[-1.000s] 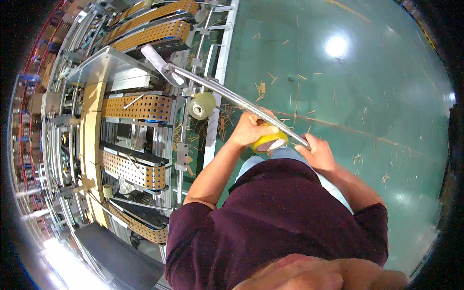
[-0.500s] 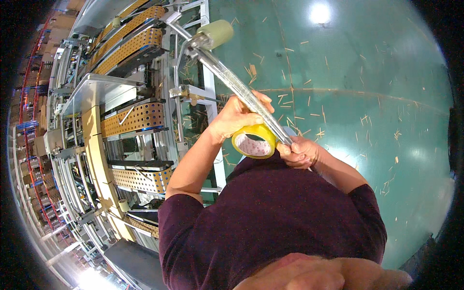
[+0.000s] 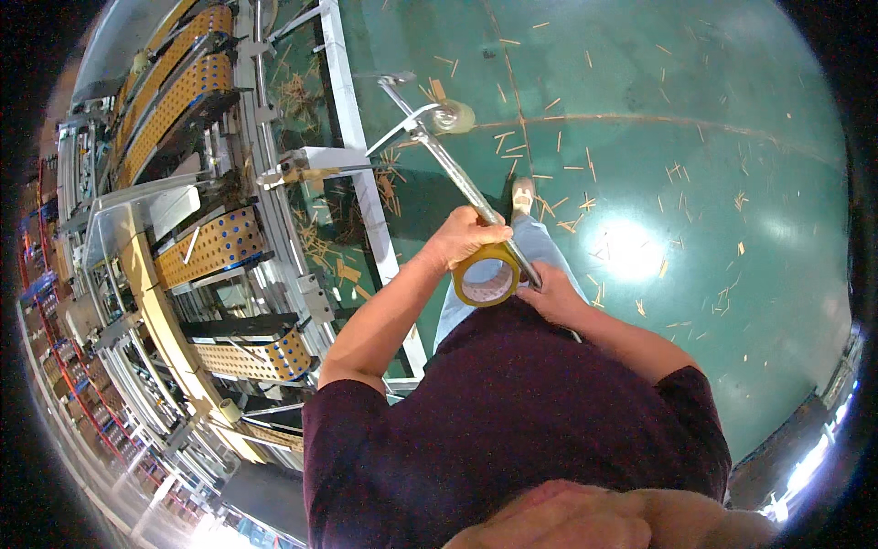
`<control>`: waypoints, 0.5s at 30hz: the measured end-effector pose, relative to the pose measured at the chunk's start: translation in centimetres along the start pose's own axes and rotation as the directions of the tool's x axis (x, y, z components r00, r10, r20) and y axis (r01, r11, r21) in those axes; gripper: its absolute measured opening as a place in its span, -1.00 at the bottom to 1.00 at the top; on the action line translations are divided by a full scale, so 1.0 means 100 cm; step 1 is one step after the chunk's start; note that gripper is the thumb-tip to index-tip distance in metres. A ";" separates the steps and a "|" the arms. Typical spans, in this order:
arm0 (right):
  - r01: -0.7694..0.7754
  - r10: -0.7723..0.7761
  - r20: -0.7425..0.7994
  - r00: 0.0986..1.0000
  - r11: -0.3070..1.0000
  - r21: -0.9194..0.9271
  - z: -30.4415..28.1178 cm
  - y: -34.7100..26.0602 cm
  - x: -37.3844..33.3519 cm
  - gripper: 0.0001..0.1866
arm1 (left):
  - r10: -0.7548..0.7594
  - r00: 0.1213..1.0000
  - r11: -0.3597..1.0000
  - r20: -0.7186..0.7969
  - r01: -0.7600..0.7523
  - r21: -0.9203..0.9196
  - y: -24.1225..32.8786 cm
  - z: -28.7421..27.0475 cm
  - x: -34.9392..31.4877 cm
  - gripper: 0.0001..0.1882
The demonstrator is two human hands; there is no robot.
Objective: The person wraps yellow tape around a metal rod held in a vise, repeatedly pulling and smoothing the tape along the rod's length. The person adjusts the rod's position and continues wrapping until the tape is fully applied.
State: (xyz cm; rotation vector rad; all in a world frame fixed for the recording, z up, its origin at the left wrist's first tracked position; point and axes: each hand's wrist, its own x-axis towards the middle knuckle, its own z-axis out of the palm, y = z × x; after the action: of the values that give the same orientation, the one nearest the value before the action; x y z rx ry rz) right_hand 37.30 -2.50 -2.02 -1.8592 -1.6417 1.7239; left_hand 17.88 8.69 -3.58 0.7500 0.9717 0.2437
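A long shiny metal rod (image 3: 462, 179) slants in front of my body, its far end carrying a crosspiece and a pale cylindrical roller (image 3: 455, 116). My left hand (image 3: 468, 240) is closed around the rod's lower half. The same hand has a roll of yellow packing tape (image 3: 487, 280) against the rod, its white cardboard core facing up. My right hand (image 3: 553, 297) grips the near end of the rod close to my waist, fingers partly hidden behind it.
On the left stands a conveyor machine with perforated tan belts (image 3: 212, 245), metal rails and a white frame bar (image 3: 355, 119). Thin wooden sticks (image 3: 590, 165) and scraps litter the green floor (image 3: 732, 247). My shoe (image 3: 522, 196) shows ahead.
The rod's roller end has swung lower and farther from me, away from the machine frame. The machine has shifted left in view, and my leg and shoe now show. Both grips stay.
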 end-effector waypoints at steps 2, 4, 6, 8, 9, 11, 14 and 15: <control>-0.202 0.134 0.266 0.955 0.947 0.250 -0.011 0.013 0.020 -0.61 | -0.047 0.997 0.999 -0.053 0.048 0.024 -0.015 -0.003 0.025 -0.68; -0.501 0.178 0.545 0.820 0.682 0.532 -0.036 0.005 0.024 -0.73 | -0.026 1.000 0.994 0.015 0.028 -0.103 -0.030 -0.005 0.037 -0.61; -0.628 0.122 0.674 0.729 0.510 0.588 -0.051 0.011 0.036 -0.74 | -0.115 0.989 0.979 0.088 0.128 -0.161 -0.032 -0.007 0.048 -0.55; -0.717 0.042 0.759 0.650 0.367 0.593 -0.054 0.035 0.054 -0.74 | -0.177 0.977 0.938 0.123 0.205 -0.280 -0.049 -0.013 0.064 -0.59; -0.758 0.021 0.789 0.613 0.295 0.581 -0.056 0.042 0.061 -0.74 | -0.204 0.967 0.910 0.150 0.244 -0.336 -0.057 -0.013 0.072 -0.60; -0.815 -0.041 0.825 0.563 0.141 0.563 -0.056 0.056 0.075 -0.79 | -0.248 0.949 0.849 0.195 0.310 -0.429 -0.078 -0.016 0.087 -0.61; -0.869 -0.181 0.852 0.490 -0.177 0.462 -0.050 0.087 0.095 -0.83 | -0.280 0.932 0.757 0.232 0.363 -0.543 -0.108 -0.018 0.114 -0.65; -0.864 -0.235 0.834 0.499 -0.215 0.456 -0.046 0.102 0.099 -0.83 | -0.305 0.920 0.726 0.246 0.392 -0.565 -0.117 -0.017 0.121 -0.66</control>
State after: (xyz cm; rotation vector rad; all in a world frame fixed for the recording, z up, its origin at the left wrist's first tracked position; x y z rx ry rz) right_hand 44.54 3.15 -13.76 -0.6379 0.9301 2.7686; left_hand 21.70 7.04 -19.94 -0.0222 0.8151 0.1526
